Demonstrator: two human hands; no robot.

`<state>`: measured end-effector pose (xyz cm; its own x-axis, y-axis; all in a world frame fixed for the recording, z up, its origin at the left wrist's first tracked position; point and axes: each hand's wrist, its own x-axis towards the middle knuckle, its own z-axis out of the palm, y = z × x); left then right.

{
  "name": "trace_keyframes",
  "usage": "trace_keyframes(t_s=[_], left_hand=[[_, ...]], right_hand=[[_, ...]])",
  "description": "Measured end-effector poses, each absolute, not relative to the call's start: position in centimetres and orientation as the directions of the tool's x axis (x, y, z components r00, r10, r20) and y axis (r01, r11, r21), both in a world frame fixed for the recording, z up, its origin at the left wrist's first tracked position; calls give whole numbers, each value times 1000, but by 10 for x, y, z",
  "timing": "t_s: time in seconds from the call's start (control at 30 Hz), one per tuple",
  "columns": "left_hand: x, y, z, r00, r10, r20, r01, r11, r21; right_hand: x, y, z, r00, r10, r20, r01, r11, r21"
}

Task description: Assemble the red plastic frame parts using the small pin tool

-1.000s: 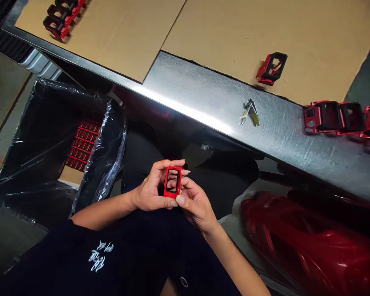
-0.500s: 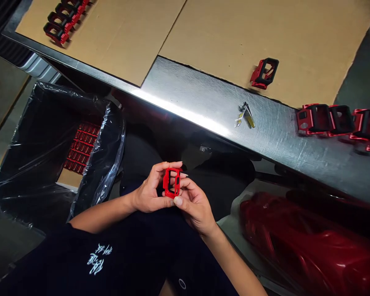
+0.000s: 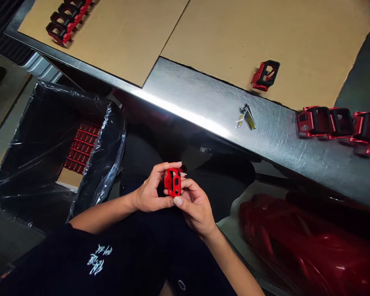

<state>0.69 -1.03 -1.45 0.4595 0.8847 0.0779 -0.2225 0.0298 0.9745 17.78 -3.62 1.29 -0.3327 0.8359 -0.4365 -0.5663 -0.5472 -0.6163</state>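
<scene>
**Operator:** Item one, the piece in hand?

**Checker:** Red frame part (image 3: 173, 182), small, with dark openings. You hold it low over your lap, below the front edge of the surface (image 3: 209, 107). Your left hand (image 3: 149, 193) is closed about its left side, fingers curled over the top. Your right hand (image 3: 195, 205) pinches it from below and from the right, thumb (image 3: 178, 201) at the bottom corner. Both hands grip it.

**Operator:** Handling note?

**Checker:** By my reading, you are turning it for a look-over. Pinch the outer rim only, so that no finger covers an opening. Let one hand hold while the other shifts. Bring each face square to your eyes, since the lap is dim.

**Operator:** Item two, neighbours?

**Checker:** To your left, a box lined with black film (image 3: 43, 135), with rows of red parts (image 3: 82, 148) at its bottom. To your right, a glossy red bag (image 3: 311, 246). Both are well apart from your hands.

**Operator:** Item three, the surface?

**Checker:** Steel, partly under cardboard sheets (image 3: 234, 37). One red-and-black part (image 3: 265, 75) sits alone on the cardboard. A right-hand row (image 3: 336, 123) of similar parts stands on the bare steel, and a far-left row (image 3: 66, 20) stands on the cardboard. A small metal tool (image 3: 246, 116) lies near the lone part; I cannot tell its kind.
</scene>
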Motion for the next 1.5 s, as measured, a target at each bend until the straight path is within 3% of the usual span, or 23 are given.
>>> trace_keyframes(t_s=[0.57, 0.87, 1.13, 1.37, 1.5], left_hand=[[0, -7, -12, 400, 912, 87, -171, -19, 985], [-15, -2, -2, 341, 932, -127, 32, 123, 992], [-23, 4, 12, 394, 889, -235, 119, 205, 972], [-45, 12, 28, 539, 815, -213, 344, 17, 939], [-95, 14, 29, 466, 827, -314, 449, 84, 890]], right_hand=[[189, -34, 8, -85, 923, -376, -417, -376, -827], [196, -32, 15, -4, 969, -248, -179, -245, -953], [195, -21, 17, -94, 990, -106, 14, -105, -994], [175, -6, 13, -362, 923, 132, 178, 208, -962], [153, 6, 8, -500, 846, 184, 179, 309, -934]])
